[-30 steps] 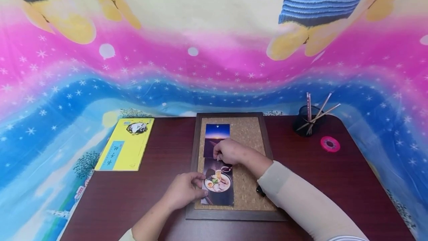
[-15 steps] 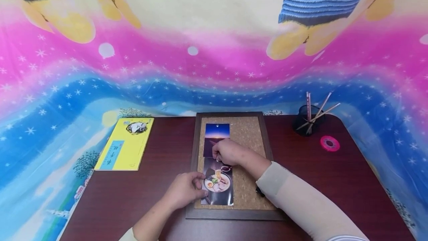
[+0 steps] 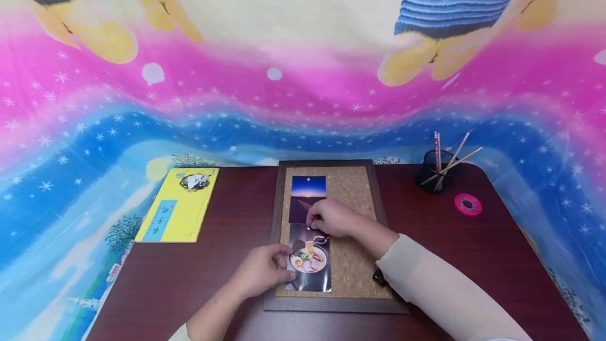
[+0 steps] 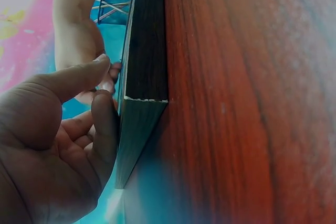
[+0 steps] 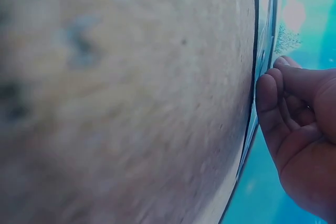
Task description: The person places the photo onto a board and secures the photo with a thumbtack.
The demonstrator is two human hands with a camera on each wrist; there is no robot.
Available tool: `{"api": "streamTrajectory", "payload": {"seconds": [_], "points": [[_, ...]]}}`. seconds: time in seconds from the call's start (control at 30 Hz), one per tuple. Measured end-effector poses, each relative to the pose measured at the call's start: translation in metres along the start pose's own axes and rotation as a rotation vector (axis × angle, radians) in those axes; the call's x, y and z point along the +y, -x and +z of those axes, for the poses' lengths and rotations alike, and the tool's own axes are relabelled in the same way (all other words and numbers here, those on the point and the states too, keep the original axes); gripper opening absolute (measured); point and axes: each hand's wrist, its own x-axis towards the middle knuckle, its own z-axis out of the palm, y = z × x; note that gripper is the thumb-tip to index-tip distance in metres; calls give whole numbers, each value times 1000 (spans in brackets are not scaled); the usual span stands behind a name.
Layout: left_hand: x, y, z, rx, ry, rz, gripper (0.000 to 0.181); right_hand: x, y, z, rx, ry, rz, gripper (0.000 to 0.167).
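Observation:
Two photos lie one above the other on a framed corkboard [image 3: 352,246]. The upper one is a sunset photo [image 3: 307,187], with a small pin near its top edge; the lower is a ramen photo [image 3: 314,278]. Low over their meeting edges, my right hand [image 3: 333,218] has thumb and forefinger closed at a small clear pushpin [image 3: 309,228]. The right wrist view shows those fingers curled close to the board, the pin hardly visible. At the ramen photo's left edge, my left hand [image 3: 265,270] rests its spread thumb and fingertips.
A yellow book [image 3: 182,209] lies at the left of the dark red table [image 3: 236,199]. Back right stands a black mesh cup [image 3: 428,172] with several pencils, near a round pink container [image 3: 467,204]. A small black object [image 3: 379,277] is partly under the right sleeve.
My right hand has shifted slightly right, so more of the pushpin and the sunset photo shows. The left hand and both photos stay in place.

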Motion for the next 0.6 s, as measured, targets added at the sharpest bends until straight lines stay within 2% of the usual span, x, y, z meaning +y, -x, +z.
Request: {"api": "streamTrajectory", "payload": {"seconds": [0.33, 0.6], "points": [[3, 0, -10, -11, 56, 45, 52, 12, 37, -18, 67, -108, 91, 7], [0, -1, -20, 15, 69, 85, 48, 30, 68, -31, 131, -116, 97, 5]]}}
